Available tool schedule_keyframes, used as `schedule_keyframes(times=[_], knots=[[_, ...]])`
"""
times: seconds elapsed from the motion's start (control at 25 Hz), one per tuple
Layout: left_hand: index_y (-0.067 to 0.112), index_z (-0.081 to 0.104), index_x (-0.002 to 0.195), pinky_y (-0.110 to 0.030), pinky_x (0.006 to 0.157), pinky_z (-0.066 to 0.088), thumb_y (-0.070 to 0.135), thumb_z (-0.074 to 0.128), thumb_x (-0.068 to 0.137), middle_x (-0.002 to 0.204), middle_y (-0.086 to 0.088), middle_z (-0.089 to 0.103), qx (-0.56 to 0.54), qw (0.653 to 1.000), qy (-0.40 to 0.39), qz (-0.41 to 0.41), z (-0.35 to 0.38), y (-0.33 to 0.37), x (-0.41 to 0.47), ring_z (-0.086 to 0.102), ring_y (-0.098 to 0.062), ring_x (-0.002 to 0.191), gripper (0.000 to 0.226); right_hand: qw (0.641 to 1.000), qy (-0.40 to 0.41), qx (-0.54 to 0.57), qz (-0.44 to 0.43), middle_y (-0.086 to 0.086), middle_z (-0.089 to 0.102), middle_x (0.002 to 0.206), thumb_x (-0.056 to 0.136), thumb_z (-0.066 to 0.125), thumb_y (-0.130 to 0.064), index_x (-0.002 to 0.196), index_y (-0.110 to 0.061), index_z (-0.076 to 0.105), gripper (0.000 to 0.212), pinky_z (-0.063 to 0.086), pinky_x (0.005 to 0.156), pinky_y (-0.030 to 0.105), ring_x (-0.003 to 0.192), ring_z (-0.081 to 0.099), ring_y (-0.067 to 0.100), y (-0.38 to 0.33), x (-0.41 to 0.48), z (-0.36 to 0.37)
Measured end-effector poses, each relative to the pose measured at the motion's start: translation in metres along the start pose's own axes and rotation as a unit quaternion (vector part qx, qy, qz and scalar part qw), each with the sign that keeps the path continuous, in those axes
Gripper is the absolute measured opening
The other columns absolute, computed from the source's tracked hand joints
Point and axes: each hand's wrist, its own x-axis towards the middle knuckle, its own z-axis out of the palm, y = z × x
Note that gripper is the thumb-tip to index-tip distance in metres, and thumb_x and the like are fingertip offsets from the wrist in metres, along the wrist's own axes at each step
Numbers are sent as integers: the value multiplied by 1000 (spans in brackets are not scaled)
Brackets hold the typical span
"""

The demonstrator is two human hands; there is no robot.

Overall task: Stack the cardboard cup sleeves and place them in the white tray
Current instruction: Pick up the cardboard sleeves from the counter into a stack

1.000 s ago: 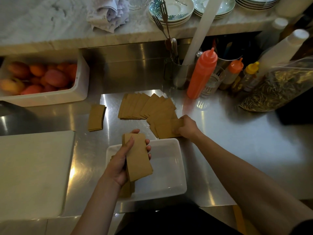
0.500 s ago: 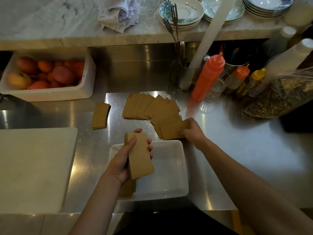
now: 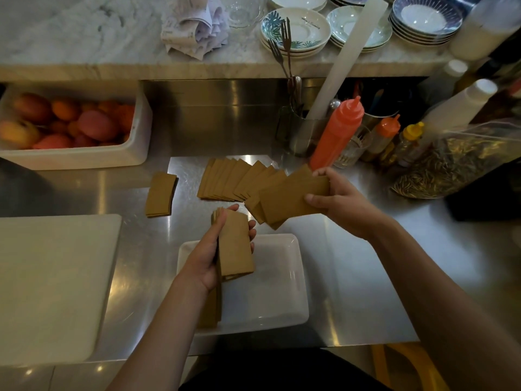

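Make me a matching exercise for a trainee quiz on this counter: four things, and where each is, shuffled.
Things:
1. white tray
2. red squeeze bottle
3. fruit tub
4. small sleeve stack

Places:
A. far left, against the steel back wall
B. alone on the steel, left of the fanned sleeves
C. below the left hand
D. upright beyond the right hand

Pairs: 1-C, 2-D, 3-A, 4-B

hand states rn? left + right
Left hand: closed on a stack of sleeves above the white tray.
Right hand: closed on a few fanned sleeves.
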Motion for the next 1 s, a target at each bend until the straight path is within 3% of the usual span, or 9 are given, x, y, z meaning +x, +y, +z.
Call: schedule_keyframes(times=[0.08,0.2,0.36,0.56,0.68,0.84,1.0], knots=[[30,63,128,-43,74,58,53,73,77,117,-16,70,43,999,6,1,2,1,3,70,-29,93,57,998,-66,-1,15,8,49,121,86,67,-7,118,-22,50,38,56,80,32,107,57,27,-9,-6,9],[31,58,134,-49,78,57,63,59,83,125,-15,68,100,994,-27,-18,5,0,2,70,-33,101,60,987,-109,-120,14,6,49,121,84,70,-9,119,-26,49,44,56,82,35,106,56,25,-13,-7,27],[18,67,122,-44,73,59,64,77,61,117,-22,70,119,987,-35,-99,9,-4,-4,72,-34,98,78,961,-120,-248,-36,-5,50,122,85,71,-14,127,-29,44,52,55,88,36,107,56,14,-8,-3,53],[16,77,106,-41,73,59,60,87,50,105,-20,74,129,982,-63,-121,7,-7,-3,73,-30,89,72,893,-91,-420,-138,-4,43,140,87,68,-24,147,-31,28,73,42,95,28,122,44,15,7,3,78],[14,78,105,-40,71,59,57,90,48,97,-20,73,126,982,-65,-124,3,-4,0,72,-27,82,72,888,-62,-422,-173,-6,45,137,84,71,-35,145,-31,31,73,39,94,23,120,43,10,14,3,83],[8,72,116,-42,70,59,49,94,49,100,-20,72,65,988,-74,-116,-1,-2,5,71,-29,83,81,914,-2,-364,-180,-16,48,128,80,70,-47,131,-37,45,58,43,86,17,110,46,-3,22,7,81],[7,52,136,-42,76,58,48,91,58,107,-16,67,18,989,-109,-94,-6,1,13,68,-25,89,96,956,139,-230,-117,-12,59,110,86,67,-40,121,-31,53,38,51,75,19,96,58,0,39,27,64]])
